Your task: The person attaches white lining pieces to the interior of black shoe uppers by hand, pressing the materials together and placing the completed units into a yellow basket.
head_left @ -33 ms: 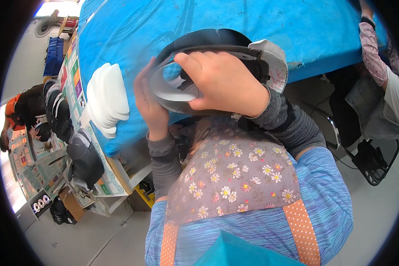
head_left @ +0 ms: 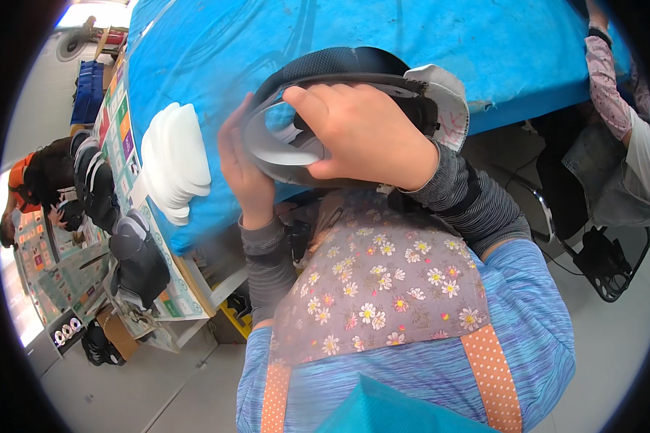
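Though blurry, left fingers (head_left: 230, 141) in uncertain hold on black item (head_left: 318, 65), right fingers (head_left: 307, 105) tight around white piece (head_left: 285, 154).

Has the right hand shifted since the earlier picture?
No. Judged against the stack of white pieces on the blue table cover, the right hand shows no visible shift in any direction.

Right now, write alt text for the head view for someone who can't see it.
A person's right hand holds a pale curved strip at the opening of a dark mesh piece, with the left hand against its left side. A stack of flat white pieces lies on the blue-covered table, to the left.
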Action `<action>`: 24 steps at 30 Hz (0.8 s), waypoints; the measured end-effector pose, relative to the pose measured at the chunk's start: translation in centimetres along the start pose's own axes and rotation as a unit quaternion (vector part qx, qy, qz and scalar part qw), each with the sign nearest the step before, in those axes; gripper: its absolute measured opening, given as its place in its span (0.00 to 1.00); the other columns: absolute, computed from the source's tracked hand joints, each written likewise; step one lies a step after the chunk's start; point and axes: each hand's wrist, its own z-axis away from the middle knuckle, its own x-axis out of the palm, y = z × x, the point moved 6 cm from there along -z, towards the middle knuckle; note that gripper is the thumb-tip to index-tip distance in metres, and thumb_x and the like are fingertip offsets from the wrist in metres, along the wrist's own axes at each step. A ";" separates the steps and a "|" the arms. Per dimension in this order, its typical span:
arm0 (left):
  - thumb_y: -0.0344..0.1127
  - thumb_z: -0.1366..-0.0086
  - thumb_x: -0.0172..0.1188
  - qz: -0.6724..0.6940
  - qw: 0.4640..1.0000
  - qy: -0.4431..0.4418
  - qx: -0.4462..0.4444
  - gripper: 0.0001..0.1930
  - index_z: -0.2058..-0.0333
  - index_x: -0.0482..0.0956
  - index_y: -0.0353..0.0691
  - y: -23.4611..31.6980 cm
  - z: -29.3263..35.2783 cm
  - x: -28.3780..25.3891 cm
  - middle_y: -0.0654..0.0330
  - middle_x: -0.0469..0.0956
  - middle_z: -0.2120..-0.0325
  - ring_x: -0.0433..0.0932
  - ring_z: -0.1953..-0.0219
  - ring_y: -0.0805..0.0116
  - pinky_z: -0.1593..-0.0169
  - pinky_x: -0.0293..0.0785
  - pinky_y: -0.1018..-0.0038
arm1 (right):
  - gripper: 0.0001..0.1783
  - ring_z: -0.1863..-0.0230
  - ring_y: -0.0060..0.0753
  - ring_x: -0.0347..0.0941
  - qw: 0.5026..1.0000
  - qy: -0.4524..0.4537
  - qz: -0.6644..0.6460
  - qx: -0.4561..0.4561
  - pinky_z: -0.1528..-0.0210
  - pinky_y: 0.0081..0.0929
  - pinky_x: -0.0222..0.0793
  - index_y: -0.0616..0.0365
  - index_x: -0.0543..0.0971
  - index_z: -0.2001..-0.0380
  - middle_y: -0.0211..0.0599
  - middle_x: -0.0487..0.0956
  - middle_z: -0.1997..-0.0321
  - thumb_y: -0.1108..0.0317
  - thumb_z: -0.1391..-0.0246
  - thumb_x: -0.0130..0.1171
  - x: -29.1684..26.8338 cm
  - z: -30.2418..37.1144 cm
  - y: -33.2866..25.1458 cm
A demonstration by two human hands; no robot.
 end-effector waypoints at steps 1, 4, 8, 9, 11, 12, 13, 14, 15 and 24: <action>0.36 0.21 0.37 -0.008 1.000 0.000 -0.002 0.19 0.42 0.70 0.29 0.0 0.0 -0.1 0.48 0.73 0.41 0.74 0.43 0.64 0.37 0.67 0.68 | 0.37 0.63 0.43 0.80 1.000 0.001 -0.001 -0.005 0.62 0.32 0.77 0.64 0.71 0.51 0.41 0.79 0.66 0.60 0.65 0.74 0.0 -0.1 0.0; 0.37 0.21 0.37 0.014 0.999 0.002 -0.031 0.21 0.43 0.71 0.28 0.1 -0.1 -0.1 0.48 0.73 0.40 0.73 0.43 0.63 0.36 0.66 0.67 | 0.39 0.64 0.43 0.80 1.000 -0.002 -0.014 -0.003 0.63 0.33 0.77 0.64 0.70 0.50 0.42 0.79 0.66 0.61 0.66 0.74 0.4 0.0 0.0; 0.40 0.21 0.38 0.032 0.996 0.009 -0.085 0.23 0.45 0.74 0.27 0.6 -0.1 -0.8 0.48 0.73 0.41 0.73 0.43 0.63 0.36 0.65 0.66 | 0.40 0.64 0.45 0.81 0.998 -0.021 -0.058 0.018 0.64 0.34 0.77 0.63 0.67 0.49 0.42 0.79 0.66 0.62 0.66 0.74 0.8 0.3 0.1; 0.42 0.21 0.37 0.044 0.997 0.005 -0.070 0.24 0.45 0.75 0.27 1.8 -0.1 -0.9 0.48 0.74 0.42 0.73 0.42 0.63 0.35 0.64 0.66 | 0.40 0.64 0.45 0.81 0.998 -0.021 -0.058 0.018 0.64 0.34 0.77 0.63 0.67 0.49 0.42 0.79 0.66 0.62 0.66 0.74 0.9 0.3 0.1; 0.44 0.21 0.37 0.054 0.997 0.000 -0.056 0.26 0.46 0.76 0.26 2.1 -0.2 -1.4 0.48 0.75 0.42 0.72 0.42 0.63 0.35 0.63 0.67 | 0.38 0.64 0.45 0.81 0.997 -0.021 -0.066 0.020 0.64 0.34 0.77 0.62 0.67 0.51 0.43 0.80 0.66 0.62 0.66 0.75 1.3 0.3 0.2; 0.43 0.23 0.42 -0.019 0.999 -0.021 -0.035 0.24 0.46 0.76 0.27 2.1 -0.4 -2.0 0.49 0.76 0.45 0.74 0.44 0.65 0.38 0.65 0.69 | 0.38 0.64 0.45 0.81 0.997 -0.021 -0.066 0.020 0.64 0.34 0.77 0.62 0.67 0.51 0.43 0.80 0.66 0.62 0.66 0.75 1.4 0.4 0.2; 0.43 0.23 0.45 -0.057 0.998 -0.032 -0.025 0.23 0.45 0.77 0.28 2.0 -0.3 -2.3 0.50 0.77 0.46 0.74 0.45 0.67 0.39 0.66 0.70 | 0.37 0.63 0.45 0.81 0.997 -0.031 -0.070 0.019 0.64 0.34 0.77 0.61 0.67 0.53 0.43 0.80 0.66 0.62 0.65 0.75 1.7 0.4 0.2; 0.42 0.24 0.48 -0.093 0.995 -0.043 -0.014 0.22 0.45 0.77 0.28 2.3 -0.2 -2.4 0.51 0.78 0.48 0.75 0.46 0.68 0.41 0.68 0.71 | 0.36 0.63 0.45 0.81 0.996 -0.041 -0.074 0.018 0.63 0.34 0.77 0.61 0.68 0.54 0.43 0.80 0.66 0.63 0.65 0.75 2.0 0.5 0.1; 0.38 0.27 0.54 -0.162 0.985 -0.055 -0.025 0.20 0.45 0.78 0.29 3.1 -0.3 -1.9 0.53 0.80 0.51 0.77 0.51 0.70 0.45 0.70 0.74 | 0.36 0.63 0.45 0.81 0.996 -0.040 -0.074 0.019 0.63 0.34 0.77 0.61 0.68 0.54 0.43 0.80 0.66 0.63 0.65 0.75 2.0 0.4 0.1; 0.28 0.34 0.63 -0.296 0.954 -0.022 -0.035 0.17 0.47 0.81 0.35 4.6 -0.6 -1.0 0.58 0.85 0.64 0.79 0.65 0.77 0.62 0.74 0.81 | 0.34 0.63 0.45 0.81 0.998 -0.027 -0.051 -0.010 0.62 0.33 0.77 0.61 0.68 0.55 0.43 0.80 0.66 0.63 0.64 0.76 2.2 0.2 0.0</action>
